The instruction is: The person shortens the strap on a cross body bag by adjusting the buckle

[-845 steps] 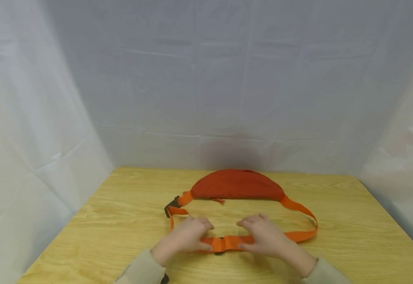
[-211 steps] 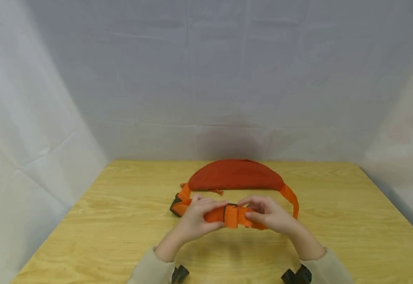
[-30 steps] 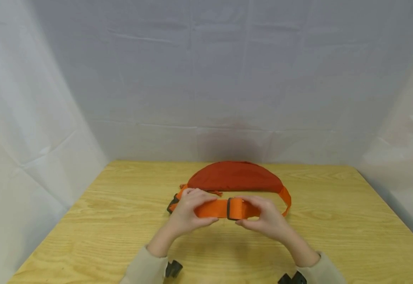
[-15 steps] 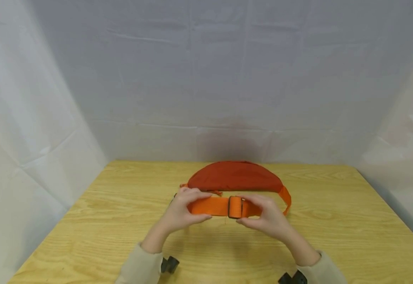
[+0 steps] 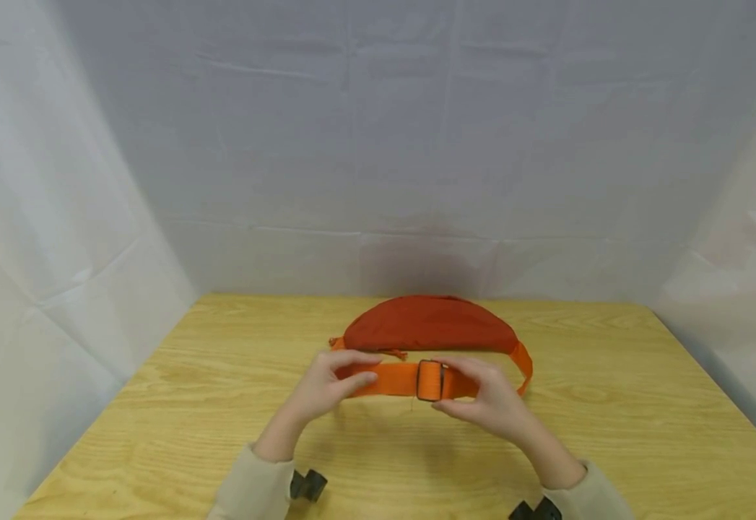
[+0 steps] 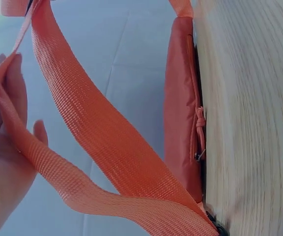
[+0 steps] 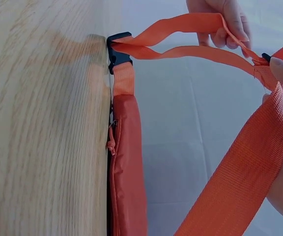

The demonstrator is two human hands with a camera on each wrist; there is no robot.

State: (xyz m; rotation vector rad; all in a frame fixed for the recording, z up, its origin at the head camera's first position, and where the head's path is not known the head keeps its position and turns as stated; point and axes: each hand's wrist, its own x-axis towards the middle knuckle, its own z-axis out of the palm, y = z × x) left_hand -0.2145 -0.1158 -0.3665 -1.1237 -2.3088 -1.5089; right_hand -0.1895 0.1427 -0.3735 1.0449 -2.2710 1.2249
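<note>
A red waist bag (image 5: 432, 325) lies toward the back of the table, joined to an orange webbing strap (image 5: 396, 379) that is raised in front of it. My left hand (image 5: 315, 386) holds the strap to the left of a black slide adjuster (image 5: 429, 380). In the right wrist view, that left hand (image 7: 225, 22) pinches one of two strap layers. My right hand (image 5: 491, 393) grips the strap at the adjuster, thumb below and fingers above. A black side-release buckle (image 7: 118, 51) sits fastened at the bag's end; my left hand covers it in the head view.
The bag's zipper (image 6: 196, 98) has an orange cord pull. White sheeting (image 5: 416, 144) hangs behind and beside the wooden table (image 5: 189, 419). Black wrist devices (image 5: 308, 485) show at both sleeves.
Over the last second my left hand has slid left along the strap, showing more webbing, while my right hand stays at the adjuster. In the oldest frame the strap lay low in a wider loop.
</note>
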